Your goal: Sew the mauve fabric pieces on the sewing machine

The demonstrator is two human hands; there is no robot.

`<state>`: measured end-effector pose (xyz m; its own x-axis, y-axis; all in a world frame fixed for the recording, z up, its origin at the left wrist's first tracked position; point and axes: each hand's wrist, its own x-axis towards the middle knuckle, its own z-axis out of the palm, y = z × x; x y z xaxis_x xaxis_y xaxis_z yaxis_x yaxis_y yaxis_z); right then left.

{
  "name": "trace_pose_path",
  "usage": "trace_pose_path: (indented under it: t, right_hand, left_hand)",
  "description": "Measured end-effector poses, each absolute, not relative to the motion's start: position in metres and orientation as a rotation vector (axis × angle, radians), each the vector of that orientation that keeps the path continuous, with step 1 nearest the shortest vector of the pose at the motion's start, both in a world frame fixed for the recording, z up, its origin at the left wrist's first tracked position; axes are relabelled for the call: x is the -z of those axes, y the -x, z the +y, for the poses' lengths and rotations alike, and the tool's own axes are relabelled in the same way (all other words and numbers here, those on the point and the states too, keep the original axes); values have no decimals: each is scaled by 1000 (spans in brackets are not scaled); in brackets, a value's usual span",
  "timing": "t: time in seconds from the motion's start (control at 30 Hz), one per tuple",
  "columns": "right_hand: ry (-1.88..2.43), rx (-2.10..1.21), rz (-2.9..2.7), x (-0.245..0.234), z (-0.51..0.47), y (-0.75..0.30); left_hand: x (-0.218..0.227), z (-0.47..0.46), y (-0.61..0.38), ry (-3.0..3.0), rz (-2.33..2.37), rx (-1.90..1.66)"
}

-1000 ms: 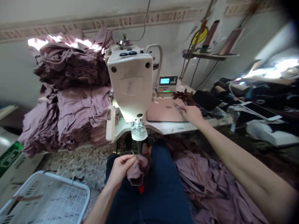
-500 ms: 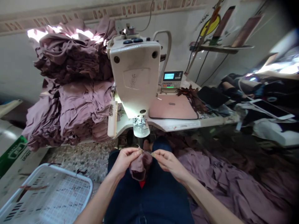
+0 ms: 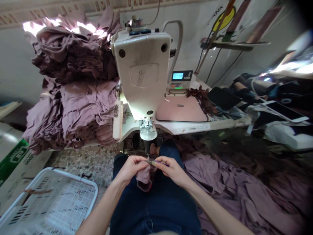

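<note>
Above my lap, my left hand (image 3: 132, 168) is closed in a pinch on the upper edge of a small mauve fabric piece (image 3: 144, 180), which hangs below the fingers with a dark opening at its lower end. My right hand (image 3: 171, 169) is closed around a slim tool with a purple handle (image 3: 163, 163). Its thin tip meets the cloth at my left fingertips; its exact kind is too small to make out. Just beyond both hands stands the sewing machine (image 3: 144, 70), its lit needle area over a rounded plate (image 3: 148, 131).
Bundled mauve garments (image 3: 83, 111) are piled left of the machine. A white plastic basket (image 3: 94, 186) sits on the floor at lower left. More mauve cloth (image 3: 227, 186) lies at right. A phone (image 3: 285, 111), control panel (image 3: 181, 80) and thread cones (image 3: 265, 24) are farther right.
My right hand has moved left to the cloth, and the purple-handled tool now shows in its fingers. The fabric piece has shifted slightly. The camera view has tilted a little.
</note>
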<state>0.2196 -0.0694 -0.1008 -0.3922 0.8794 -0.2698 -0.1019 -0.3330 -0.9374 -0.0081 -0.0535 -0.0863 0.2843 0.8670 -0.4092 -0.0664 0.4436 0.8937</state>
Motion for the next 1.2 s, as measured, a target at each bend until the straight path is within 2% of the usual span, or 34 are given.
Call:
trace_pose_path:
  t: [0.3, 0.5, 0.9, 1.1, 1.2]
  right_hand:
    - [1112, -1695, -1134, 105, -64, -226]
    - [1032, -1822, -1127, 88, -54, -224]
    - [1039, -1847, -1029, 103, -69, -216]
    - [1067, -1724, -907, 109, -70, -223]
    - [1131, -1460, -825, 101, -47, -247]
  left_hand:
    - [81, -56, 8, -910, 1093, -741]
    - [71, -55, 0, -960, 1119, -847]
    - [73, -60, 6, -993, 1148, -777]
    - [75, -61, 6, -1050, 1155, -744]
    - [75, -59, 13, -1099, 1163, -767]
